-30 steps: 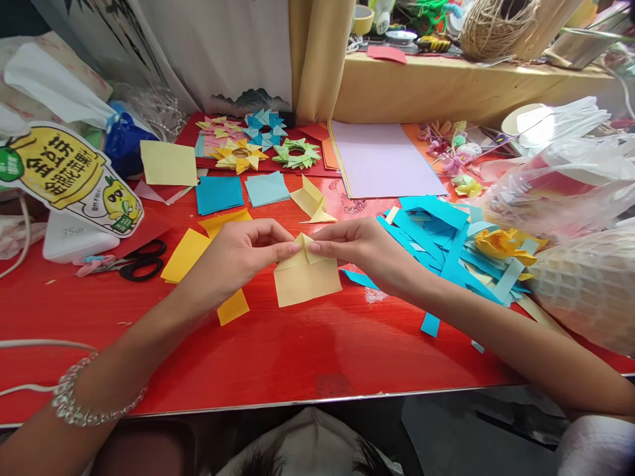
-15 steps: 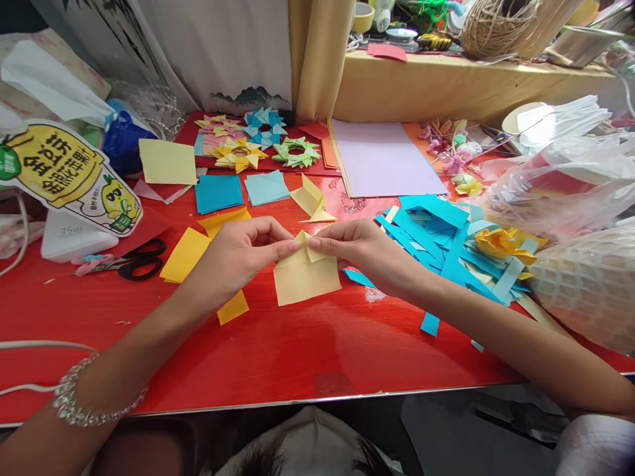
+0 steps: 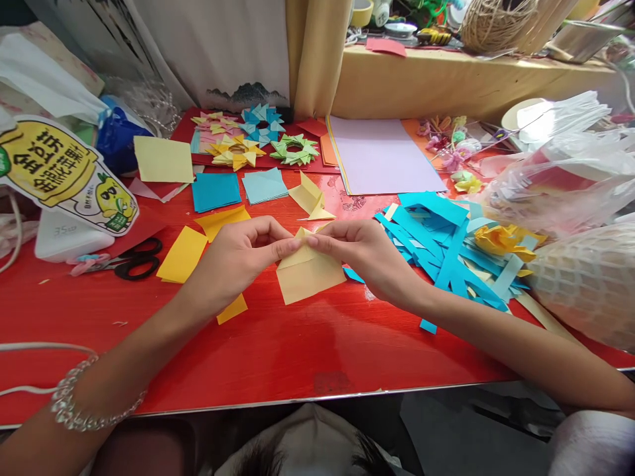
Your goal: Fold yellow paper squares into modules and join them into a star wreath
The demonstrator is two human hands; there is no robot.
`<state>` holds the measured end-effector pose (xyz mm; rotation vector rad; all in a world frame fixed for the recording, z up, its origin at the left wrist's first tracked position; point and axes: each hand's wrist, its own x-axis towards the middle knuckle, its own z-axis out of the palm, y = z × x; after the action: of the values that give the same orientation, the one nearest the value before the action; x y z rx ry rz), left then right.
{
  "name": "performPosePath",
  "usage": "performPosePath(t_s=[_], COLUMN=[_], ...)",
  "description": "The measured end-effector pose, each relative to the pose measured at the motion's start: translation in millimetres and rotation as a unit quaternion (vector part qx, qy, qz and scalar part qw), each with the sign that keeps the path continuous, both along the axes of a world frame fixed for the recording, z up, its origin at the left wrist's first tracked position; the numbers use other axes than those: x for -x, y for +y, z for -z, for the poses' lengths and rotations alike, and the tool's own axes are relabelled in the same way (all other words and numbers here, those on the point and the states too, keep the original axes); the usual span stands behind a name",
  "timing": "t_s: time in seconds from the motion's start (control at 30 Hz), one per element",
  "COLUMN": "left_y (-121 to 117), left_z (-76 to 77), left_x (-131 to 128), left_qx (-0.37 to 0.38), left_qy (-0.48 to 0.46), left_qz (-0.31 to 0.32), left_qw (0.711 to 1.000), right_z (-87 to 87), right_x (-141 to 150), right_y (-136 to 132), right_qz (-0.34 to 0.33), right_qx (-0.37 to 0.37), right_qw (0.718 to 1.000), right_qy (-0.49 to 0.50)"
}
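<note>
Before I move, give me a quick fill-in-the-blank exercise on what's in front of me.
The left hand and right hand hold one pale yellow sheet of ____. The beaded bracelet is on the ____ wrist. The scissors have ____ handles. The folded ring nearest the lilac sheet is ____.

Missing words: paper; left; black; green.

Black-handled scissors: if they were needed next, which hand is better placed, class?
Probably the left hand. The scissors lie on its side of the red table; the right hand would have to cross over. Both hands pinch the cream paper.
</note>
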<state>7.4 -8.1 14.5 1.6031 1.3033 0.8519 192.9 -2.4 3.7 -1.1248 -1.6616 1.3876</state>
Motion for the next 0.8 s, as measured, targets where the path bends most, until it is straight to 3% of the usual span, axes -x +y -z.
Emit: performPosePath(t_s=[0.17,0.27,0.57,0.7,0.8], left_y=[1,0,-5,-1,3], left_z=[-2.1,-4.4,-1.0,-2.4,-1.7], left_x=[3,2,-2,0,2], left_qx=[0.03,0.009,-0.078,-0.091,-0.092], left_qy=[-0.009,-0.002,0.077,0.06,0.039], left_qz=[0.032,0.031,-0.005,-0.032,-0.059], left_qw=[0.999,0.999,0.994,0.994,0.993], right_z=[0.6,0.6,-0.7,-7.0,-7.4], right_x=[1,1,-1,-4,-5], right_y=[1,1,2,10,16], right_qz=[-0.003,-0.014,-0.085,-0.111,-0.089], right_qx=[-0.034,-0.042,-0.067,-0.066,-0.045], right_qw=[0.999,0.999,0.989,0.982,0.988], right_qy=[-0.01,-0.018,-0.1,-0.136,-0.121])
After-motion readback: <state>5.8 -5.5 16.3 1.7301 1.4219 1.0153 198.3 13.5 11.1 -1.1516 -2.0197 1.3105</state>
